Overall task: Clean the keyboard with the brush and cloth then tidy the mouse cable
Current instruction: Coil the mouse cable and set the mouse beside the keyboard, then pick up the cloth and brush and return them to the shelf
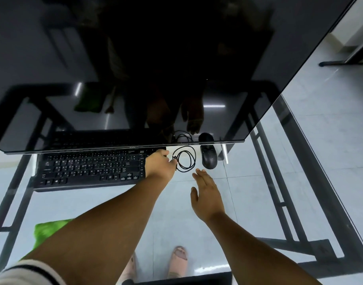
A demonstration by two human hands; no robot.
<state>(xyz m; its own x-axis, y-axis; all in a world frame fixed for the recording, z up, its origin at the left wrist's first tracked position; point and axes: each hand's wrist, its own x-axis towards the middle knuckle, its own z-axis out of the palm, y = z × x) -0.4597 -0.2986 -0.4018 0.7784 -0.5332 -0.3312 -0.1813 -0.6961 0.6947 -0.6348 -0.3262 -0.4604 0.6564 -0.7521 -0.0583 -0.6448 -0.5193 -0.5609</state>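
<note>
Left hand [159, 164] pinches coiled mouse cable [184, 161]; keyboard [90, 169] legends unreadable.

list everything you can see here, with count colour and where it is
keyboard: one, black, on the glass desk, left of centre
mouse cable: one, black, coiled in a loop between keyboard and mouse
mouse: one, black, right of the coil
monitor: one, black, screen off, above the keyboard
cloth: one, green, lower left, partly hidden by the left arm
glass desk: one, clear top, black frame
left hand: grip on the cable's end
right hand: open, just below the coil
</note>
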